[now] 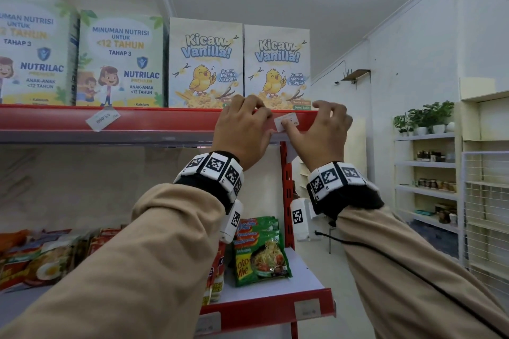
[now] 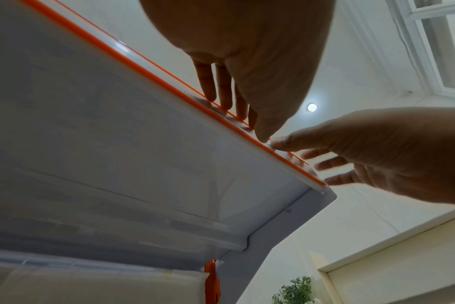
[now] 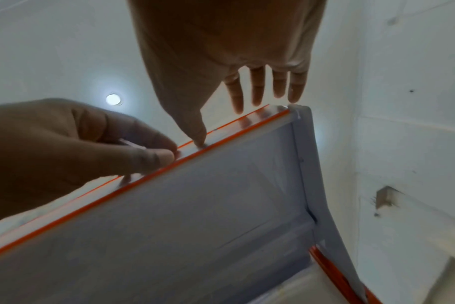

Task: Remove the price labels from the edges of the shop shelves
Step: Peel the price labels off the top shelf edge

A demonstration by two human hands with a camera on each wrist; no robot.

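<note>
A white price label (image 1: pixel 288 119) sits on the red front edge (image 1: pixel 165 121) of the top shelf, near its right end. My left hand (image 1: pixel 264 118) reaches over the edge from the left. In the right wrist view its thumb and forefinger (image 3: pixel 156 157) pinch a thin white sliver (image 3: pixel 131 143) that looks like the label's left end. My right hand (image 1: pixel 311 124) is on the label's right side, thumb tip pressed on the label and straight fingers (image 3: pixel 257 86) resting along the top of the edge. A second label (image 1: pixel 102 119) hangs crooked further left.
Nutrilac boxes (image 1: pixel 118 60) and Kicaw Vanilla boxes (image 1: pixel 276 66) stand on the top shelf just behind the hands. The lower shelf holds noodle packets (image 1: pixel 260 250), and its red edge carries two more labels (image 1: pixel 307 308). Cream shelving with jars and plants (image 1: pixel 425 162) stands to the right.
</note>
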